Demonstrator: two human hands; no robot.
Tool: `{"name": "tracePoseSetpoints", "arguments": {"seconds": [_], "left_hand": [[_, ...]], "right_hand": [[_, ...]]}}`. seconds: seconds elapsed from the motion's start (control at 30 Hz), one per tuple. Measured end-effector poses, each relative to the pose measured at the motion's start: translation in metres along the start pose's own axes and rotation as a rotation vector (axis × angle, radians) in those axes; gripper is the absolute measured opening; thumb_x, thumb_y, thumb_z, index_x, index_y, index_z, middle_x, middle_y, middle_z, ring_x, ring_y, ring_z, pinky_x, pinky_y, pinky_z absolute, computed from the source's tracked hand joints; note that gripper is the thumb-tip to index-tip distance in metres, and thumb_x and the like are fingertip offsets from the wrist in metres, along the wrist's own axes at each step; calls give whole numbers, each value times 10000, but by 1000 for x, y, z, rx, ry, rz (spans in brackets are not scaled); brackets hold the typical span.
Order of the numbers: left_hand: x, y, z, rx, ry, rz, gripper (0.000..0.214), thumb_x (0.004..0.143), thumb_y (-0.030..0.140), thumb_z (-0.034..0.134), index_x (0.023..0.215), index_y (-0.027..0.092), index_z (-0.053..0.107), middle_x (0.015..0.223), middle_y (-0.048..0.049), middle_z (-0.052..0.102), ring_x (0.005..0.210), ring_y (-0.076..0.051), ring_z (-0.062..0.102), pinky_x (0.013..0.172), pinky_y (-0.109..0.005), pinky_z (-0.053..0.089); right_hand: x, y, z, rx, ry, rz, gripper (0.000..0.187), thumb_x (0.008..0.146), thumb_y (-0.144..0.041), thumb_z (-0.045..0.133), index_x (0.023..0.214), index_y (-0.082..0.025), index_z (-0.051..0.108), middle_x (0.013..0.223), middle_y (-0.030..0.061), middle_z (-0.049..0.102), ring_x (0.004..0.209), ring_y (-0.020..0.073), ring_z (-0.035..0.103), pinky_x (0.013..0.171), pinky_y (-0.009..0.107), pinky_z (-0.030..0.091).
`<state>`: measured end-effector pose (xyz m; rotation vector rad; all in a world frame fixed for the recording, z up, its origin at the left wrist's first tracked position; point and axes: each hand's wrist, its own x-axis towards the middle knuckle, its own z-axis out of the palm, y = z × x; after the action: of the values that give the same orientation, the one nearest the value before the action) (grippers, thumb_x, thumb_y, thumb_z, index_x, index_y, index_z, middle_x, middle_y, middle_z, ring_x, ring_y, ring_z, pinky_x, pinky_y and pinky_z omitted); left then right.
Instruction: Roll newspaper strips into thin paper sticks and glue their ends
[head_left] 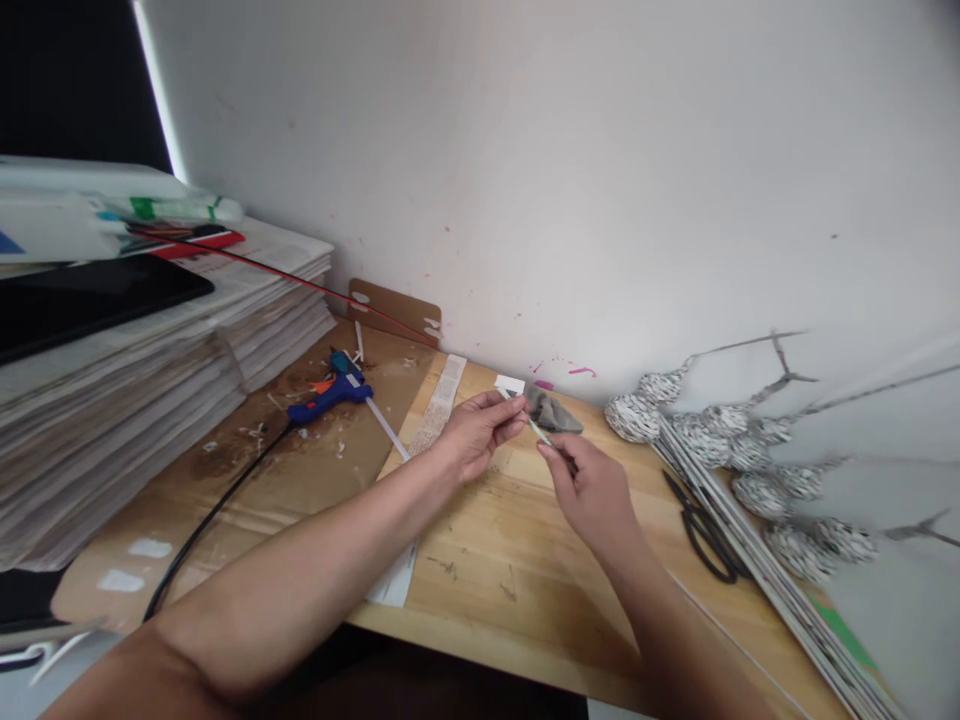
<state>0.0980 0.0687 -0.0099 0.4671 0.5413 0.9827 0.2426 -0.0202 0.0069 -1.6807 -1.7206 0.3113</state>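
Nearest you, front edge of the light-wood bench (480,560), w/ a thin white rod (739,645) lying beside your R forearm. Your R hand (592,490) is over the bench, thumb & fingers clamped on the lower end of a slim pale greenish-white stick (538,432); your L hand (484,430) has thumb & fingertips pinched on its upper end. So stick's tilted, btwn both hands, raised off the wood. To your R: black-handled metal scissors (684,502) lie just beside a bundle of long whitish straight sticks (769,565). To your L, a long white printed paper strip (442,400) runs partly under your forearm, next to a stained brown cardboard sheet (360,465) w/ a blue glue gun (330,395) on it, black cord (217,507) trailing back twd you. Far L, a tall stack of newspapers (262,300) w/ a flat black device (97,295) on top. Beyond your hands: small white card (510,384), crumpled grey cloth (555,410), & R of those, several woven grey-and-white gourd shapes (634,418) w/ twiggy stems, near the wall. Farthest, a brown cardboard piece (394,310) stands against the pale, pink-marked wall (600,150).
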Motion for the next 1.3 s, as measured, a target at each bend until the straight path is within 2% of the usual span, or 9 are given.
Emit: {"name": "tracePoseSetpoints", "arguments": {"seconds": [0.13, 0.2, 0.4, 0.47, 0.57, 0.63, 0.83, 1.03, 1.3], "left_hand": [[-5, 4, 3, 8, -50, -11, 88, 734, 62, 720, 721, 97, 640, 744, -37, 696, 585, -55, 642, 557, -105, 543], [-8, 5, 5, 5, -75, -12, 79, 738, 58, 715, 738, 95, 646, 746, -39, 697, 595, -58, 648, 562, -105, 546], [-29, 11, 12, -19, -110, 37, 148, 718, 69, 736, 674, 100, 598, 757, -45, 703, 616, -71, 664, 584, -120, 557], [-40, 15, 10, -6, -101, 33, 118, 720, 60, 729, 707, 94, 616, 759, -48, 706, 609, -74, 666, 579, -123, 558], [-56, 20, 3, 26, -97, 19, 111, 709, 63, 739, 748, 89, 639, 760, -51, 709, 588, -72, 661, 547, -117, 548], [-66, 23, -4, 42, -94, 29, 127, 694, 79, 759, 740, 88, 641, 763, -53, 710, 590, -73, 661, 542, -116, 545], [-89, 25, -26, 51, 10, 112, 161, 661, 95, 787, 767, 81, 665, 743, -47, 705, 592, -71, 654, 573, -130, 555], [-100, 28, -40, 42, 25, 119, 148, 658, 89, 783, 760, 92, 676, 766, -61, 719, 574, -73, 652, 546, -128, 547], [-103, 29, -51, 46, 37, 121, 127, 706, 92, 747, 813, 97, 679, 795, -67, 717, 595, -76, 650, 535, -127, 536]], "right_hand": [[-1, -7, -8, 415, -355, 316, 382, 894, -521, 441, 883, -193, 637, 577, -26, 470, 427, 105, 398, 398, 231, 287], [-1, -10, -13, 522, -434, 390, 397, 886, -546, 441, 925, -195, 623, 585, -38, 447, 410, 95, 372, 372, 217, 246], [-12, -24, -19, 131, -55, -1, 278, 873, -454, 528, 808, -198, 617, 672, 17, 521, 625, 151, 493, 574, 264, 399], [-16, -29, -19, 275, -194, 89, 321, 905, -478, 461, 834, -197, 600, 644, -1, 485, 552, 129, 462, 511, 252, 376], [-21, -35, -19, 607, -549, 335, 395, 913, -546, 394, 900, -188, 559, 577, -54, 370, 404, 83, 317, 371, 219, 234], [-24, -40, -17, 627, -625, 348, 400, 909, -554, 399, 901, -183, 550, 581, -56, 365, 407, 80, 315, 372, 214, 221], [-37, -57, 3, -3, -249, -167, 228, 945, -363, 434, 892, -197, 582, 768, 26, 589, 699, 155, 532, 651, 276, 373], [-42, -67, 12, 70, -384, -132, 279, 981, -353, 361, 865, -203, 566, 641, -27, 511, 584, 118, 477, 604, 246, 357], [-47, -63, 23, -77, -330, -204, 220, 963, -321, 418, 863, -203, 574, 708, -14, 583, 634, 130, 523, 635, 260, 351]]}}
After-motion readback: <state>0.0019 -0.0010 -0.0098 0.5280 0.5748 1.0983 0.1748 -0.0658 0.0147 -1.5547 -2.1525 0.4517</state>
